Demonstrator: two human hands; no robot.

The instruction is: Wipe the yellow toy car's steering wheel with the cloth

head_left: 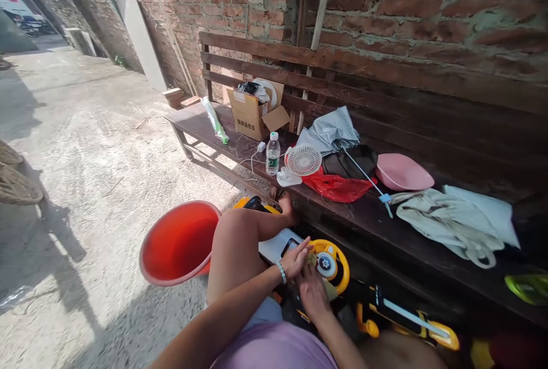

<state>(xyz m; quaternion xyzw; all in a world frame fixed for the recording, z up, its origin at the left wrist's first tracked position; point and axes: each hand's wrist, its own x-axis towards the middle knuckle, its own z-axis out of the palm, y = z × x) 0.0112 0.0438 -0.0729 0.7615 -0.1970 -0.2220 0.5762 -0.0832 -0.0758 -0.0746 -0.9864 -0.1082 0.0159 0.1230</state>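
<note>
My left hand [294,260], with a pale bead bracelet at the wrist, is over the toy car's front, its fingers stretched out and pointing right. My right hand [314,294] lies just below and right of it, fingers bent and close to the left palm. A small yellowish-green piece [311,258] shows at the fingers of both hands; its kind is unclear. Right beside it is a yellow toy steering wheel [345,269] with a white and blue centre. A dark-screened rectangular thing [289,245] sits partly behind the left hand.
A red tub [171,243] stands left of my knee. Along the wooden bench [240,155] are a cardboard box [244,115], water bottle [273,155], white fan [303,159], red bag [338,186], folded umbrella [327,129], pink basin [402,172] and cloth bag [449,223].
</note>
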